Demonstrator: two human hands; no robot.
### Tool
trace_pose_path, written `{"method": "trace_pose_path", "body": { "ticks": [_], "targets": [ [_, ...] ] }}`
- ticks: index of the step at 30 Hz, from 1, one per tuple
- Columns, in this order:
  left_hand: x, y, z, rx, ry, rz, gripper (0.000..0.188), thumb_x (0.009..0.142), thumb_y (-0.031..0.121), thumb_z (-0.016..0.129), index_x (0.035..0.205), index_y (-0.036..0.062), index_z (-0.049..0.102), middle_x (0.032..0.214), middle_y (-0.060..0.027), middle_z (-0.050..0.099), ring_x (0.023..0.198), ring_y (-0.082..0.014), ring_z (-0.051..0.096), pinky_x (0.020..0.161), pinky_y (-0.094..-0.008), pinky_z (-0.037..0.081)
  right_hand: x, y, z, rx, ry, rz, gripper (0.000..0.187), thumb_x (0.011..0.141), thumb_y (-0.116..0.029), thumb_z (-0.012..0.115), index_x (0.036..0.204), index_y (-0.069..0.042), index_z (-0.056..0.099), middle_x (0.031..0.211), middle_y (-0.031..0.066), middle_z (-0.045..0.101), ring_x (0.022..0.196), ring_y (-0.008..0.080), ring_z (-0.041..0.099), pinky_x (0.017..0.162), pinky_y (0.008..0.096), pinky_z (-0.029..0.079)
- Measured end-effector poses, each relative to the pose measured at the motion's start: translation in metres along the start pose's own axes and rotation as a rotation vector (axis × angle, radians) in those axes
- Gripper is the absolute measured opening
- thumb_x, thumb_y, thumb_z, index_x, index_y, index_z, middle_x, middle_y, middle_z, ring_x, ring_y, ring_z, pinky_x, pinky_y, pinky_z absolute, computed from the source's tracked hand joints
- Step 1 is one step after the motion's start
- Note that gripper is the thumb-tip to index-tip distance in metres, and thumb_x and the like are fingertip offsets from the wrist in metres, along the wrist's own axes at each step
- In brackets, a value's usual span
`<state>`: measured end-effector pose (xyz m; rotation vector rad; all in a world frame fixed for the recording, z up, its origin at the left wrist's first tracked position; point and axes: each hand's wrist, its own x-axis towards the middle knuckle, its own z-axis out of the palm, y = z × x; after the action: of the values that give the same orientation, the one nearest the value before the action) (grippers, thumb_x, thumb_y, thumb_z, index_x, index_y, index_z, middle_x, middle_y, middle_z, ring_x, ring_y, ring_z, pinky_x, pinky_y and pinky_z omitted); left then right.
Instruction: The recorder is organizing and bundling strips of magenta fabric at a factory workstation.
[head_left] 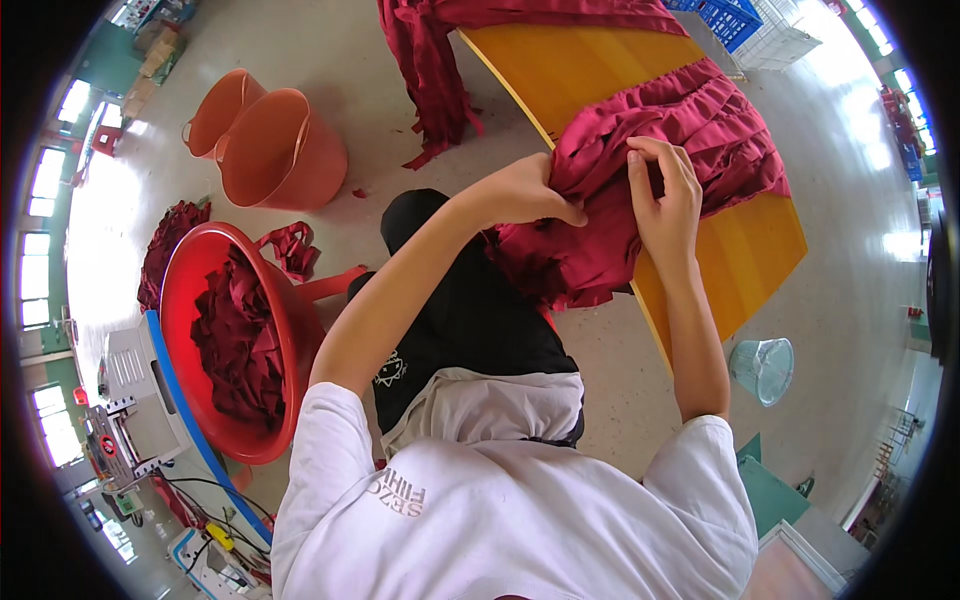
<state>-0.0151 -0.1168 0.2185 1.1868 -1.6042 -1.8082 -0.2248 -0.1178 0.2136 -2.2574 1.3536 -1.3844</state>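
Observation:
A pile of crimson fabric strips [715, 130] lies across the near end of a yellow wooden table [600, 70], and its loose end [570, 255] hangs over the edge above my lap. My left hand [535, 195] grips the cloth at the table's left edge, thumb outside and fingers mostly hidden behind the folds. Over the same pile, my right hand [665, 190] is bent, with its thumb and fingertips brought together against the cloth. Whether a fold is pinched between them is too small to see.
More crimson strips [435, 80] drape off the table's far left corner. At left stand two orange tubs [280, 150] and a red basin [180, 330] holding dark red cloth. A machine with a blue-edged table [185, 400] is at lower left. A clear bin [762, 370] stands right.

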Motion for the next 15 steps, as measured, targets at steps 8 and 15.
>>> {"method": "trace_pose_path", "body": {
  "ticks": [8, 15],
  "targets": [
    [0.002, -0.004, 0.003, 0.066, 0.064, -0.16, 0.052, 0.072, 0.022, 0.082, 0.112, -0.0045, 0.062, 0.097, -0.0106, 0.067, 0.089, -0.019, 0.063, 0.082, -0.0318, 0.05, 0.005, 0.003, -0.002, -0.029, 0.02, -0.029, 0.007, 0.088, -0.001, 0.064, 0.095, -0.002, 0.067, 0.09, 0.0115, 0.07, 0.087, 0.0287, 0.064, 0.079, 0.0354, 0.05],
    [0.002, -0.012, 0.008, 0.03, 0.024, 0.004, 0.033, 0.074, 0.014, 0.081, 0.1, 0.0046, 0.063, 0.077, 0.0009, 0.06, 0.066, -0.01, 0.053, 0.062, -0.0259, 0.041, 0.004, 0.008, 0.001, -0.028, 0.012, -0.034, 0.007, 0.088, -0.001, 0.064, 0.094, -0.001, 0.067, 0.09, 0.0113, 0.069, 0.085, 0.0281, 0.064, 0.079, 0.0355, 0.05]
  ]
}}
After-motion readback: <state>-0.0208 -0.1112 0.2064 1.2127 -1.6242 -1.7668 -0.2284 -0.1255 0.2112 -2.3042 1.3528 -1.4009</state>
